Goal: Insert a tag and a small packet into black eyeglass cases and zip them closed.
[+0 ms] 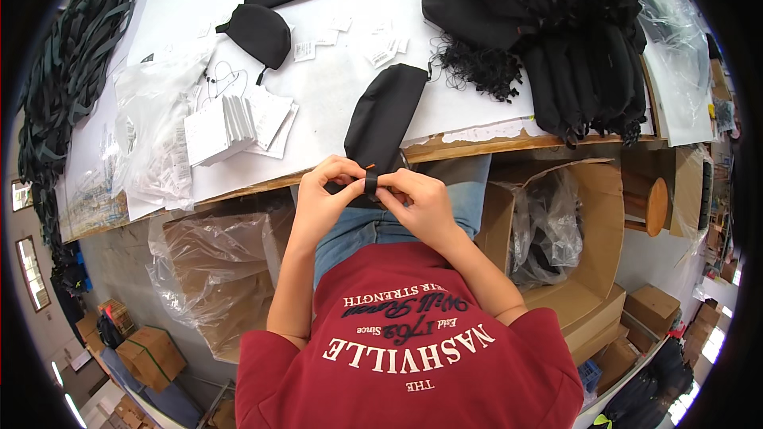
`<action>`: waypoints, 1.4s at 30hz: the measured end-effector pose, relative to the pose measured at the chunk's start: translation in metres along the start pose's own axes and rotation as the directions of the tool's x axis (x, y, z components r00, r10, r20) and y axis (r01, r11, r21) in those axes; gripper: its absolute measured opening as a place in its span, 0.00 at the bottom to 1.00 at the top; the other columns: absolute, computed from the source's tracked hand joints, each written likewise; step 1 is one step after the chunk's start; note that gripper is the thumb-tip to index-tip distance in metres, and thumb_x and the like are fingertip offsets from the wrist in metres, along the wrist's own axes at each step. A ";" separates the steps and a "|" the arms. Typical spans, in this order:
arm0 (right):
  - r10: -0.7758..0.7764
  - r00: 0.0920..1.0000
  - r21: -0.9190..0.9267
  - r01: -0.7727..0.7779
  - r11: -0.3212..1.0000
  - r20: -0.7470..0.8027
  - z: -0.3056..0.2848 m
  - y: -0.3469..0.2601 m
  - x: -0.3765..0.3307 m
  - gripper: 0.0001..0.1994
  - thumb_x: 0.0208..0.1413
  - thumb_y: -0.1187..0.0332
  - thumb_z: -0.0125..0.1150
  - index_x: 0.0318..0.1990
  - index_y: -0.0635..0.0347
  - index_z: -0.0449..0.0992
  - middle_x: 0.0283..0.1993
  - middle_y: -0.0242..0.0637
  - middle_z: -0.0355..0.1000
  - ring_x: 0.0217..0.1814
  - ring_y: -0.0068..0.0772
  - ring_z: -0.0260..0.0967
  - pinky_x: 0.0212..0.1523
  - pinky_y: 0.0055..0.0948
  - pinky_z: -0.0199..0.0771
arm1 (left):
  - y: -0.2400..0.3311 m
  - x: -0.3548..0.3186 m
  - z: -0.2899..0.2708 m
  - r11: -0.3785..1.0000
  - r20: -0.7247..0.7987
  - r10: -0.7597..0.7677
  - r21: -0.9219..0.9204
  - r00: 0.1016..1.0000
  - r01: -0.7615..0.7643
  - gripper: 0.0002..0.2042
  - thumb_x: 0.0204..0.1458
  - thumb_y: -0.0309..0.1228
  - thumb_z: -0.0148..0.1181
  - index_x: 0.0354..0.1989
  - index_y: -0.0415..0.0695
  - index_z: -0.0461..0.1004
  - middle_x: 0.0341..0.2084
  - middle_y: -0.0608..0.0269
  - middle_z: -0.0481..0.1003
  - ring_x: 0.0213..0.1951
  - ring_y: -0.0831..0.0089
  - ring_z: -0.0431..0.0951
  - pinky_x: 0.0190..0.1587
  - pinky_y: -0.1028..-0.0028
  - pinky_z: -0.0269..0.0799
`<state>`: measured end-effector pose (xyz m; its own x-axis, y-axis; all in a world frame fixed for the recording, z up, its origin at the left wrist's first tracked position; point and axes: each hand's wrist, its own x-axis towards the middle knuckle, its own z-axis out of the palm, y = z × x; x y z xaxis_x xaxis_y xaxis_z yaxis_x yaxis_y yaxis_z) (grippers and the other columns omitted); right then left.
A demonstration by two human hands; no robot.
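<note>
At the table's front edge, my left hand [324, 195] and my right hand [423, 200] meet, fingertips pinched. Between them is a short black strap [371, 183], folded or looped. A small orange-brown tip [369, 166] shows by the left fingertips; what it belongs to is unclear. Just beyond my hands a long black fabric pouch [386, 111] lies on the table, its near end overhanging the edge. Whether the strap is joined to this pouch cannot be made out.
On the white tabletop [318, 127] are two black pouches [262, 36], white cards [218, 129], small tags and clear plastic bags [163, 111]. Black pouches [548, 40] pile up at right, black straps [75, 71] hang at left. Open cardboard boxes [596, 230] flank my legs.
</note>
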<state>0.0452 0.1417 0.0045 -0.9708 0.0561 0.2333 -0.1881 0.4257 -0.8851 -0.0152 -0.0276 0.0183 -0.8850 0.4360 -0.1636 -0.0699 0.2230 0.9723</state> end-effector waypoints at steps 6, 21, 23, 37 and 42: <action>0.309 0.938 0.616 -0.339 0.711 0.160 -0.009 -0.003 -0.004 0.10 0.55 0.75 0.58 0.43 0.60 0.66 0.27 0.25 0.65 0.27 0.11 0.59 0.28 0.14 0.56 | 0.007 -0.007 0.005 0.941 -0.169 -0.006 -0.334 0.986 -0.051 0.04 0.52 0.23 0.59 0.34 0.38 0.72 0.30 0.69 0.70 0.32 0.82 0.67 0.38 0.83 0.63; 0.321 0.916 0.748 -0.386 0.541 0.240 -0.018 -0.003 -0.002 0.07 0.58 0.72 0.57 0.42 0.59 0.67 0.36 0.33 0.75 0.38 0.18 0.71 0.35 0.16 0.65 | 0.019 -0.014 0.014 0.956 -0.019 -0.040 -0.291 0.999 0.033 0.05 0.49 0.24 0.64 0.34 0.37 0.78 0.14 0.82 0.61 0.18 0.92 0.50 0.21 0.88 0.47; 0.351 0.907 0.741 -0.399 0.540 0.233 -0.016 -0.004 -0.002 0.07 0.58 0.71 0.57 0.41 0.59 0.68 0.34 0.32 0.75 0.37 0.18 0.72 0.33 0.16 0.65 | 0.025 -0.013 0.018 0.964 -0.059 -0.026 -0.264 0.998 0.010 0.05 0.49 0.24 0.64 0.33 0.37 0.78 0.14 0.82 0.60 0.19 0.92 0.50 0.21 0.87 0.46; 0.457 0.861 0.802 -0.429 0.417 0.223 -0.009 -0.001 -0.003 0.07 0.56 0.67 0.60 0.34 0.61 0.75 0.28 0.29 0.73 0.29 0.17 0.68 0.28 0.16 0.62 | 0.022 -0.013 0.036 0.981 -0.230 -0.011 -0.190 0.973 -0.034 0.05 0.49 0.25 0.64 0.33 0.38 0.78 0.15 0.82 0.56 0.18 0.92 0.49 0.20 0.85 0.41; 0.461 0.857 0.814 -0.430 0.391 0.231 -0.009 -0.002 -0.002 0.07 0.56 0.67 0.61 0.35 0.62 0.75 0.30 0.30 0.74 0.30 0.17 0.69 0.28 0.16 0.62 | 0.024 -0.014 0.037 0.972 -0.242 -0.033 -0.235 0.970 -0.025 0.04 0.50 0.24 0.63 0.33 0.37 0.78 0.15 0.82 0.56 0.18 0.92 0.49 0.20 0.85 0.42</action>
<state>0.0494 0.1490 0.0099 -0.9529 0.0361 -0.3011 0.2222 -0.5925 -0.7743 0.0123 0.0035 0.0376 -0.9672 0.2047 -0.1504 -0.1535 0.0009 0.9882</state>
